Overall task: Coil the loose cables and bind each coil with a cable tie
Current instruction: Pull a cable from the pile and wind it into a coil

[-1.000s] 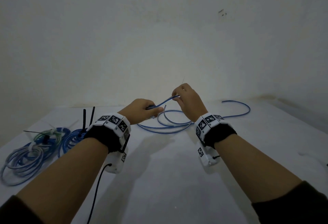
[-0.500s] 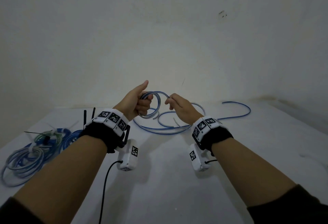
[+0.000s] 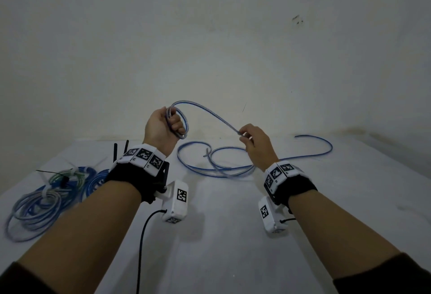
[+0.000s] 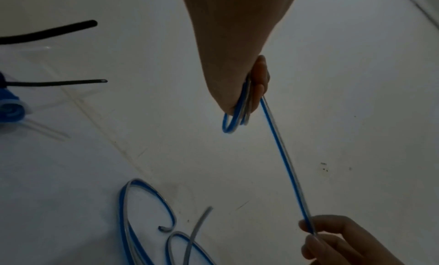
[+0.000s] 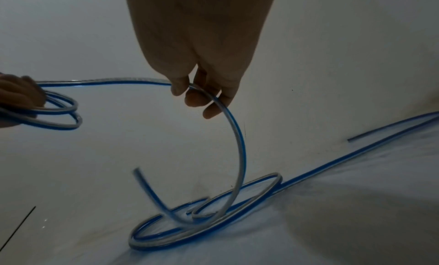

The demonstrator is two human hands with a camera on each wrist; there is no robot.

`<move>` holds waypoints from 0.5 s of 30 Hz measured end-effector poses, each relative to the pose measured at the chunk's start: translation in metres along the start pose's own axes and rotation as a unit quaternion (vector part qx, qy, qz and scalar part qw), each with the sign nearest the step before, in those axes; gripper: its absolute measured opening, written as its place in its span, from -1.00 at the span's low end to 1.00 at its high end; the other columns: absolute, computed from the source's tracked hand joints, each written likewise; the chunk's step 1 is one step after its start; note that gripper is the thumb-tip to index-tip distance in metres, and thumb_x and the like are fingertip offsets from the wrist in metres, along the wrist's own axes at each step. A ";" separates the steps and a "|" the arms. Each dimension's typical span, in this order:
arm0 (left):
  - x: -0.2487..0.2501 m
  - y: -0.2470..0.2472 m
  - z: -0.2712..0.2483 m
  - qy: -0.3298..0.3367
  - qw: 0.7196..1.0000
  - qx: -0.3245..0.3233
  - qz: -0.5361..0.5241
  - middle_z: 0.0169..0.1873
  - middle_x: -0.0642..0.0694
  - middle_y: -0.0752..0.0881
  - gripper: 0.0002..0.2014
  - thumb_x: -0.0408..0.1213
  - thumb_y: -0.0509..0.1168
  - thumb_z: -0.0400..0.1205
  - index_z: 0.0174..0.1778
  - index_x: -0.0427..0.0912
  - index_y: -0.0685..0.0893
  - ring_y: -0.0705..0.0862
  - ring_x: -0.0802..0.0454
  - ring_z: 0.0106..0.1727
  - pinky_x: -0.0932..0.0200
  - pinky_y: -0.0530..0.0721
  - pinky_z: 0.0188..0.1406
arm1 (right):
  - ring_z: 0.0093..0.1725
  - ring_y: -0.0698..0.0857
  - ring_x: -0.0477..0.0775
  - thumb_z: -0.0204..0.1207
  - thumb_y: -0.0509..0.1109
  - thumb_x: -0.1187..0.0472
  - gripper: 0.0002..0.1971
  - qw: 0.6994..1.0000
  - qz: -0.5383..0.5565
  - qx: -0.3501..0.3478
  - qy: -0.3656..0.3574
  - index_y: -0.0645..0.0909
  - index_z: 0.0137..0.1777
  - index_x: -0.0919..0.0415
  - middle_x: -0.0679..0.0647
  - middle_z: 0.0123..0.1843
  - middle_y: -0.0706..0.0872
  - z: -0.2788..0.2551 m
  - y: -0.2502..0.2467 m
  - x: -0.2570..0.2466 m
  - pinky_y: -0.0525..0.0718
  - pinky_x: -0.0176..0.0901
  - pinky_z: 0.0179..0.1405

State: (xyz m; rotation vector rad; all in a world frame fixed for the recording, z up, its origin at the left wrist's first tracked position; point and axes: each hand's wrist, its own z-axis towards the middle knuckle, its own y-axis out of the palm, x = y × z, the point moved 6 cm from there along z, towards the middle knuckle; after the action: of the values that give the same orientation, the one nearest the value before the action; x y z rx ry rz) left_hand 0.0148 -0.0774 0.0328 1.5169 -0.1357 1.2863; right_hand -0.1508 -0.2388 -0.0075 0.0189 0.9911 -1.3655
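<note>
At far left on the table (image 3: pixel 210 258) lie finished coils (image 3: pixel 35 205), already tied. The left hand (image 3: pixel 161 128) is raised, fingers curled round a small coil (image 3: pixel 183 122) of a couple of turns. From it the blue cable (image 3: pixel 210 113) runs across to the right hand (image 3: pixel 256 144), whose thumb and fingertips pinch it; the rest lies looped on the table beyond. This looks like early winding. The next move likely calls for carrying the pinched length over to lay another turn.
</note>
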 end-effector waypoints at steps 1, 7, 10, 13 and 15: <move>-0.002 0.003 0.001 0.008 1.000 -0.007 0.010 -0.67 0.08 0.37 -0.66 -0.20 -0.12 0.72 -0.32 -0.11 0.43 0.30 0.16 -0.65 0.36 0.34 -0.59 | -0.14 0.53 0.04 0.59 0.25 0.36 -0.88 1.000 -0.014 -0.009 0.000 0.60 0.04 0.27 0.21 -0.09 0.59 0.000 0.002 -0.002 0.39 -0.26 -0.15; -0.010 0.026 0.001 0.114 0.963 -0.036 0.241 -0.41 -0.02 0.42 -0.77 -0.30 -0.07 0.77 -0.19 -0.14 0.38 0.39 0.13 -0.44 0.32 0.43 -0.40 | -0.06 0.57 0.20 0.65 0.18 0.29 -0.78 0.993 -0.093 -0.071 0.033 0.68 0.09 0.21 0.20 -0.11 0.50 0.002 0.019 -0.010 0.36 -0.15 -0.17; -0.015 0.035 -0.005 0.177 0.914 -0.042 0.363 -0.31 -0.06 0.54 -0.82 -0.35 -0.05 0.76 -0.14 -0.12 0.35 0.52 0.11 -0.30 0.44 0.55 -0.29 | -0.07 0.52 0.16 0.65 0.18 0.32 -0.77 0.991 -0.065 -0.114 0.028 0.68 0.08 0.25 0.12 -0.19 0.47 0.002 0.027 -0.020 0.23 -0.22 -0.24; -0.025 0.043 -0.010 0.217 0.833 -0.089 0.502 -0.11 -0.01 0.68 -0.89 -0.34 -0.01 0.75 0.00 -0.22 0.40 0.65 0.17 -0.06 0.44 0.53 -0.04 | -0.03 0.54 0.12 0.65 0.19 0.28 -0.79 0.988 -0.038 -0.152 0.004 0.66 0.08 0.22 0.16 -0.11 0.59 0.001 0.034 -0.033 0.40 -0.11 -0.04; -0.032 0.042 -0.012 0.212 0.761 -0.112 0.603 -0.03 -0.01 0.72 -0.86 -0.30 0.00 0.74 0.04 -0.27 0.41 0.67 0.12 0.02 0.27 0.56 0.02 | 0.04 0.59 0.15 0.65 0.18 0.26 -0.81 0.988 -0.009 -0.152 0.005 0.63 0.06 0.19 0.18 0.01 0.68 0.000 0.033 -0.037 0.48 0.02 0.12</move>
State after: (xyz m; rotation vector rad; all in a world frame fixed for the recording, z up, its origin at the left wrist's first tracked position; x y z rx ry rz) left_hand -0.0330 -0.1016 0.0333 0.7847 -1.0634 2.4688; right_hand -0.1204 -0.2002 -0.0026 -0.2135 1.2021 -1.2188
